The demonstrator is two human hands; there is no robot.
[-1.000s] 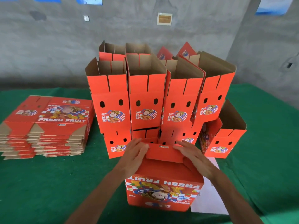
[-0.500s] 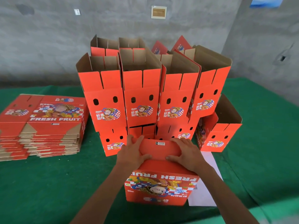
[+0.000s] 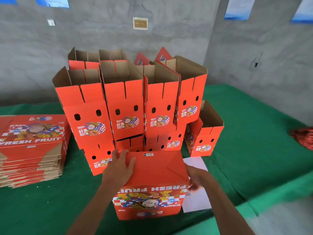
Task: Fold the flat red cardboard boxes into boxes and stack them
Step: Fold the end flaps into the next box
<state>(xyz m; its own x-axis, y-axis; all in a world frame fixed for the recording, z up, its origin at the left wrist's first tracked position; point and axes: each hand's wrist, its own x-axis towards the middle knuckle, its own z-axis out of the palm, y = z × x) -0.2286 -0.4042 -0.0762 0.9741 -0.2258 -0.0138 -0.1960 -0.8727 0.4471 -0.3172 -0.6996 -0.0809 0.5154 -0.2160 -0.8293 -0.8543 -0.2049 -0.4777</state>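
Left hand [image 3: 118, 168] presses flat on the upturned red box [image 3: 152, 184] on the near table [image 3: 50, 209]; right hand [image 3: 194, 178], blurred beside it, grip unclear.

The box [image 3: 150, 187] in front of the stack of folded boxes [image 3: 128, 106] is bright orange-red on its closed top, and its near face carries white "FRESH FRUIT" lettering upside down above a red-and-white checker pattern with a blue, yellow and brown cartoon figure. The folded boxes are the same orange-red outside and plain brown inside, each with a small cartoon badge on blue-and-white and red-and-white checks. Left of the stack, the pile of flat boxes [image 3: 32, 150] shows red print and tan edges on the green desk [image 3: 254, 150]; a white sheet [image 3: 196, 197] lies right of the box.
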